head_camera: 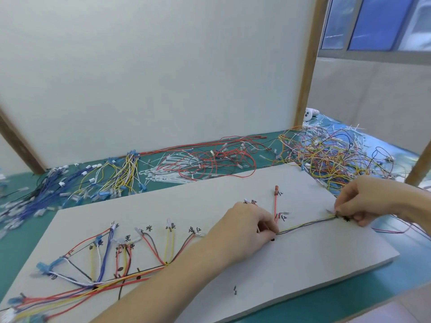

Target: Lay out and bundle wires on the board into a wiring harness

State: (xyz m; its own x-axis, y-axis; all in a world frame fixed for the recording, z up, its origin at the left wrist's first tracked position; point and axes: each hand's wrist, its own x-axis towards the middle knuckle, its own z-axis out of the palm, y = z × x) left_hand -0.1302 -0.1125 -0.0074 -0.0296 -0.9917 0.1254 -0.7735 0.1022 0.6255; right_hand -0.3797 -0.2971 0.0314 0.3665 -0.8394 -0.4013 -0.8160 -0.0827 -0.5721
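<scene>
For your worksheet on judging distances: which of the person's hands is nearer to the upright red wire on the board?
Left. The left hand lies just beside the foot of the red wire, holding the bundle there. The right hand is farther off, at the bundle's far end.

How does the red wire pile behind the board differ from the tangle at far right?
The red wire pile is mostly red and lies in loose long loops over white cable ties; the multicoloured tangle mixes yellow, red, orange and black and is knotted far more densely. Both sit on the green mat, off the board.
</scene>
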